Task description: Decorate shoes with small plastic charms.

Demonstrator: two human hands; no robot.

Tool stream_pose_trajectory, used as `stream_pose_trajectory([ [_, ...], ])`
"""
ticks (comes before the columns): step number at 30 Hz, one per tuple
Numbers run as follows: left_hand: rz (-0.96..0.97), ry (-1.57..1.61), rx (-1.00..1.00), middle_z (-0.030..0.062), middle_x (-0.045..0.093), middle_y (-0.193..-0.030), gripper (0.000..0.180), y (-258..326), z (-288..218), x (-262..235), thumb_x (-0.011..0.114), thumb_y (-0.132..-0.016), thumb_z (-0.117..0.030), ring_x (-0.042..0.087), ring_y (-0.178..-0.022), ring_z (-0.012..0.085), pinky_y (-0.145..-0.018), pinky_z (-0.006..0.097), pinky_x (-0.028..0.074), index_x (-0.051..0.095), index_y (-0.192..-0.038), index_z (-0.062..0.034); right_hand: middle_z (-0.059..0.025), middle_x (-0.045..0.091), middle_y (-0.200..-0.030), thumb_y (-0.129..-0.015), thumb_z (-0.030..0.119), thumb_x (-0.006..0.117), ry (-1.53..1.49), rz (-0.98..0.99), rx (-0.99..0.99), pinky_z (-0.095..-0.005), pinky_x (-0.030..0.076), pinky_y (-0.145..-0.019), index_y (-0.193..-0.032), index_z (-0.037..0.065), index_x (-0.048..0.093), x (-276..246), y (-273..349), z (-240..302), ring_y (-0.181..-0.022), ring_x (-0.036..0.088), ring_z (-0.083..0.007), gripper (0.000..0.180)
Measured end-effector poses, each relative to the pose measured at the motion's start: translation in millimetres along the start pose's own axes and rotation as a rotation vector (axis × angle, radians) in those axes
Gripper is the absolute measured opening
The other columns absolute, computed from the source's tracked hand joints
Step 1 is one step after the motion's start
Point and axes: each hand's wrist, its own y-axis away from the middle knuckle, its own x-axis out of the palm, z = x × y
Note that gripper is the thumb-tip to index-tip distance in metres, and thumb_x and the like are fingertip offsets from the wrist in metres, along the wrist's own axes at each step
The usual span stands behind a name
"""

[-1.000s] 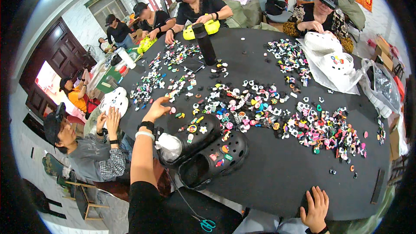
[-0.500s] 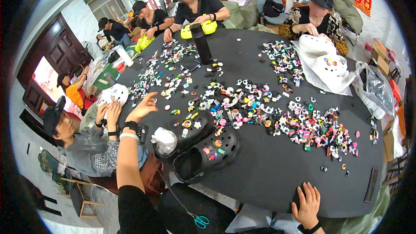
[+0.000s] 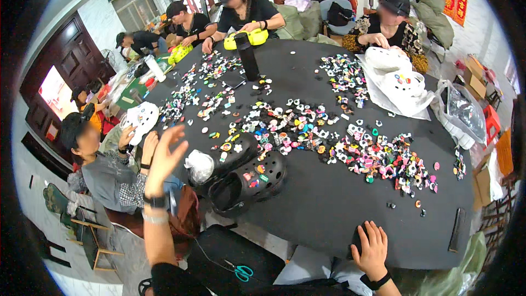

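Note:
My left hand (image 3: 166,152) is raised off the table's left edge, fingers spread, holding nothing; a watch and bands circle its wrist. My right hand (image 3: 371,249) rests flat on the near edge of the round black table (image 3: 334,214), fingers apart and empty. Two black clogs (image 3: 249,175) with small coloured charms pushed into them lie side by side near the left hand, a crumpled clear bag (image 3: 199,165) beside them. Several small colourful charms (image 3: 329,137) are strewn across the table's middle.
Several other people sit around the table: one at my left holding a white clog (image 3: 141,119), others at the back with yellow clogs (image 3: 245,38) and white clogs (image 3: 400,79) on plastic. A black bottle (image 3: 247,55) stands upright. Scissors (image 3: 241,270) lie on a black bag near me.
My left hand has pulled back from over the charms toward the table's left edge and lifted. My right hand has stayed on the near edge. The view has shifted slightly.

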Motion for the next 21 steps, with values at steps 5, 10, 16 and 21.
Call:
stream_pose_trajectory([
  [5, 0.203, -0.064, 0.333, 0.0187, 0.039, -0.144, 0.064, 102, -108, 43, 0.074, -0.075, -0.015, 0.039, -0.130, 0.0340, -0.109, 0.043, 0.029, 0.048, -0.133, -0.0042, -0.0159, 0.052, -0.130, -0.081, 0.036, 0.062, -0.019, 0.004, -0.002, -0.0472, 0.031, -0.107, -0.124, 0.007, 0.056, 2, 4, -6, -0.126, 0.045, -0.0305, 0.052],
  [10, 0.220, 0.164, 0.270, 0.0192, 0.030, -0.148, 0.069, 139, -130, 134, 0.077, -0.073, -0.014, 0.038, -0.130, 0.0347, -0.107, 0.044, 0.032, 0.046, -0.134, -0.0046, -0.0144, 0.052, -0.132, -0.083, 0.037, 0.062, -0.030, 0.000, -0.004, -0.0454, 0.031, -0.107, -0.126, 0.008, 0.056, -5, 5, -6, -0.127, 0.045, -0.0281, 0.052],
  [16, 0.361, 0.068, 0.358, 0.0174, 0.029, -0.149, 0.060, 146, -164, 238, 0.071, -0.080, -0.017, 0.033, -0.133, 0.0371, -0.112, 0.047, 0.024, 0.047, -0.133, -0.0060, -0.0134, 0.052, -0.133, -0.086, 0.038, 0.059, -0.043, -0.030, -0.014, -0.0436, 0.032, -0.107, -0.127, 0.008, 0.055, -4, 6, -7, -0.127, 0.045, -0.0269, 0.051],
  [21, 0.296, 0.029, 0.409, 0.0193, 0.034, -0.147, 0.052, 152, -206, 284, 0.060, -0.089, -0.030, 0.033, -0.135, 0.0345, -0.112, 0.049, 0.022, 0.049, -0.131, -0.0029, -0.0129, 0.050, -0.134, -0.088, 0.037, 0.058, -0.086, -0.046, -0.002, -0.0433, 0.031, -0.108, -0.130, 0.009, 0.052, -2, 7, -11, -0.128, 0.044, -0.0272, 0.050],
])
